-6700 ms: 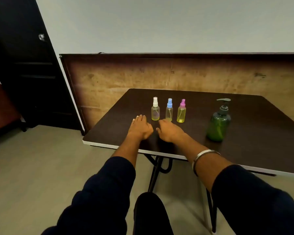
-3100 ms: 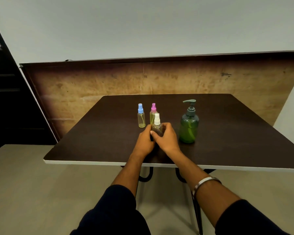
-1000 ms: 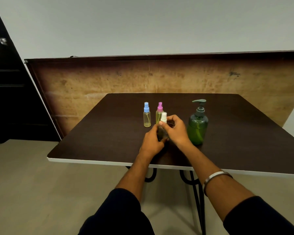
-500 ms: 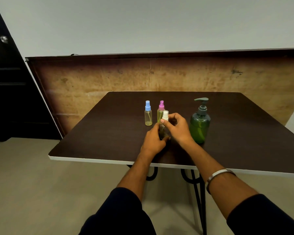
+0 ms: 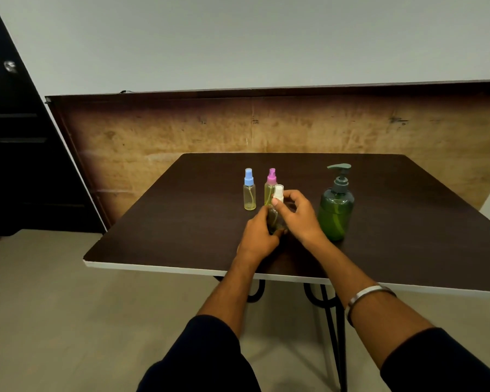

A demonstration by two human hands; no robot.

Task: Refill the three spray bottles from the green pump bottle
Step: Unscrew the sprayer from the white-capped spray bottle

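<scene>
Gripping the white-capped spray bottle, left hand holds its body, right hand pinches its cap.

We see the left hand wrapped around the body of the white-capped spray bottle, which stands upright on the dark counter, while the right hand pinches at its white cap, though whether the cap is loosened we cannot tell. Just behind it stand the pink-capped spray bottle and, to its left, the blue-capped spray bottle, both holding pale yellow liquid. The green pump bottle stands just right of the right hand, and a metal bangle circles the right forearm.
</scene>
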